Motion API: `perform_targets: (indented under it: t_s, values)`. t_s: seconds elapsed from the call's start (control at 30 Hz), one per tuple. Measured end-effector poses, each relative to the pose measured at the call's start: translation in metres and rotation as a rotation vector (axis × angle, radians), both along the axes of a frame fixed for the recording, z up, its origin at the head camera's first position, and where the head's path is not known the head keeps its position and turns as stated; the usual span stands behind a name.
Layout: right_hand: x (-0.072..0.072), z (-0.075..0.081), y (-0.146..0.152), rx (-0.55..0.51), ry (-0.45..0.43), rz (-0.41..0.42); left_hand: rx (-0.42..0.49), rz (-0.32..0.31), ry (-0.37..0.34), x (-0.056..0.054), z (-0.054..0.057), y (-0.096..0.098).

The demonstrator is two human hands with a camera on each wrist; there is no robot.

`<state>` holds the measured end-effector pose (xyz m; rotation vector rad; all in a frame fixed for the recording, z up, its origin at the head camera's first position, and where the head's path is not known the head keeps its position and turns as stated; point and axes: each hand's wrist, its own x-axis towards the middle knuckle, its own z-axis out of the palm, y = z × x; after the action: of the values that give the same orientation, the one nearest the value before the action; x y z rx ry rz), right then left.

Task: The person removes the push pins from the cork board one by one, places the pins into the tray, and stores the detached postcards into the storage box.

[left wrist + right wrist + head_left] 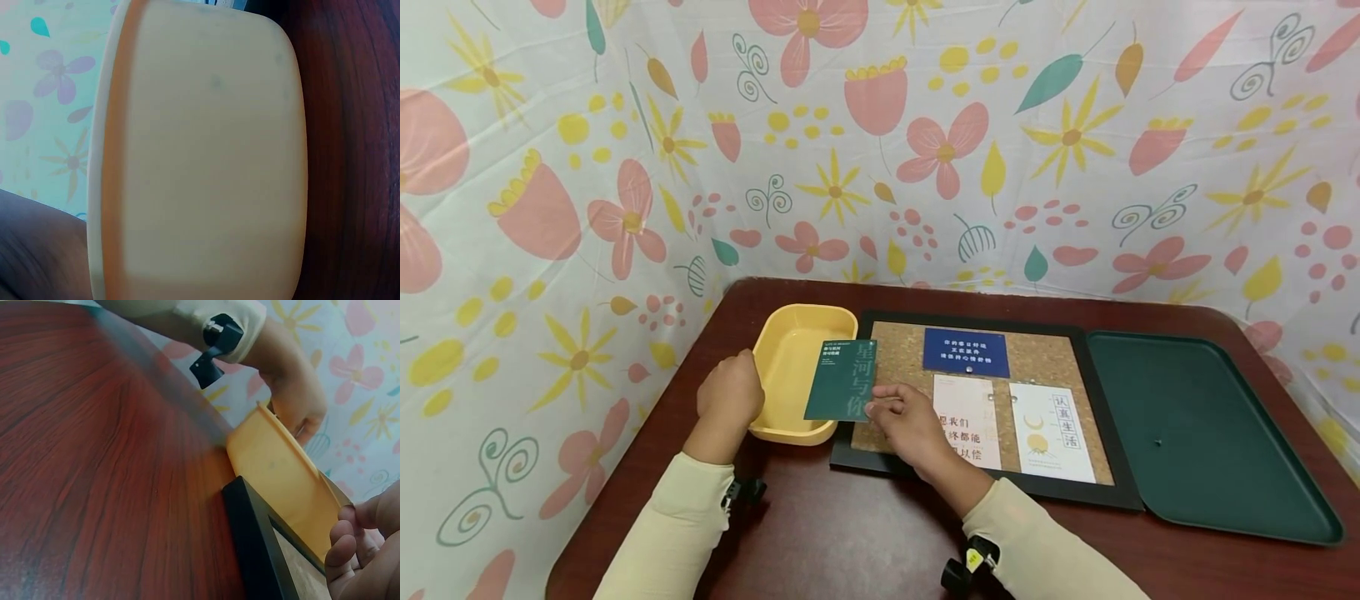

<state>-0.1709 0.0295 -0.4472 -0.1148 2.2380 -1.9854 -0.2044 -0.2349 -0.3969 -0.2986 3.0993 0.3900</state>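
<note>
At the left rim of a yellow plastic basin [786, 350] my left hand [730, 404] grips the edge, fingers curled over it. My right hand [917, 429] pinches the lower right edge of a dark green card [838, 383] with white Chinese print. The card is held over the basin's right side and the left edge of a cork board [895, 350]. In the left wrist view the basin's side [212, 162] fills most of the picture. The right wrist view shows the right hand's fingers [350, 544] pinched together near the basin; the card is barely visible there.
Pinned on the black-framed cork board are a blue card [966, 352], a white card with red print [966, 421] and a white card with a yellow drawing [1051, 432]. To the right lies a dark green tray [1210, 425]. A flowered cloth [880, 167] hangs behind the table.
</note>
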Motion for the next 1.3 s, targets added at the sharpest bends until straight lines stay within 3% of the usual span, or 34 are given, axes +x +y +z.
perform_targets:
  t_s: [0.73, 1.3]
  values:
    - [-0.0017, -0.0004, -0.0096, -0.041, 0.073, 0.012, -0.006, -0.008, 0.022, 0.0019, 0.0000, -0.0002]
    - [0.0005, -0.0016, -0.0021, 0.055, 0.062, 0.009, 0.000, 0.018, 0.010, 0.0005, 0.0003, 0.0003]
